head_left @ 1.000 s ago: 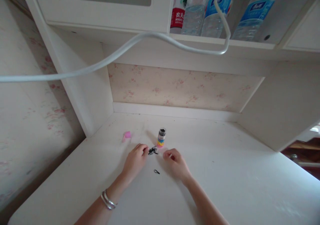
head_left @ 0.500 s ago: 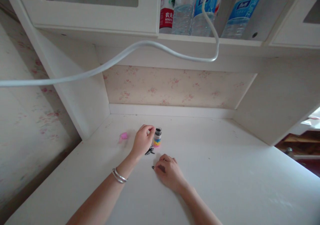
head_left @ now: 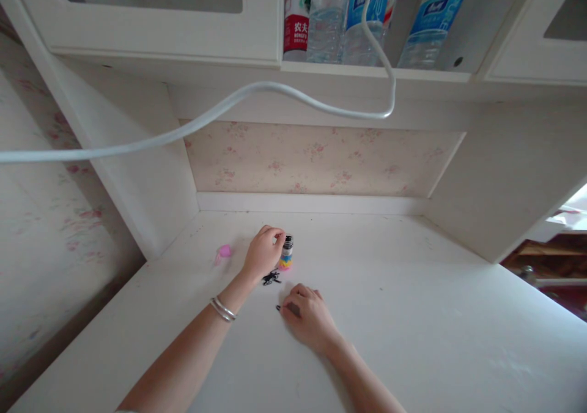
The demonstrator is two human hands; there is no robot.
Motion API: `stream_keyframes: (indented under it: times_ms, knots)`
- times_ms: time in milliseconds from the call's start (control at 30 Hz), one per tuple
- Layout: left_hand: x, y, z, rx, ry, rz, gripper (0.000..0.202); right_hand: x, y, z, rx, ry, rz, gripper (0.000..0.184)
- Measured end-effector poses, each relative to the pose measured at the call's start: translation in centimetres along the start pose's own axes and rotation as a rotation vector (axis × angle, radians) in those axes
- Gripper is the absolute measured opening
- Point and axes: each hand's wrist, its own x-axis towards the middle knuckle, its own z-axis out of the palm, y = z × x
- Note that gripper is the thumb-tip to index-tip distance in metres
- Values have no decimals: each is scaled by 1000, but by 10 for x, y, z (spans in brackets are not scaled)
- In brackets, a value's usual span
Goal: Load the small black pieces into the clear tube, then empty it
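Note:
A small clear jar [head_left: 287, 257] stands upright on the white tabletop, with black, blue, yellow and pink layers showing through its wall. At its mouth is my left hand [head_left: 263, 253], thumb and fingertips pinched together; whatever they hold is too small to make out. Just below this hand lies a loose pile of thin black bands [head_left: 271, 277], partly covered by it. Closer to me, my right hand [head_left: 308, 316] rests on the surface with its fingers closed. A small black band [head_left: 277, 308] sticks out from its fingertips.
A pink cap [head_left: 224, 251] lies left of my left hand. White cabinet walls bound the tabletop [head_left: 413, 315] at the back and sides. A white cable [head_left: 257, 87] crosses the view above, before a shelf holding several plastic bottles [head_left: 326, 27].
The camera view has shifted slightly. My left hand has moved a little closer to the jar's mouth and covers more of it. The right hand stays nearly still.

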Motion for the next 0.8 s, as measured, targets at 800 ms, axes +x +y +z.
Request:
stream_keyframes:
  times_ms: [800]
  knots:
    - [-8,12,-18,296,-206,25,49,-3,0,1,1,19,0,10]
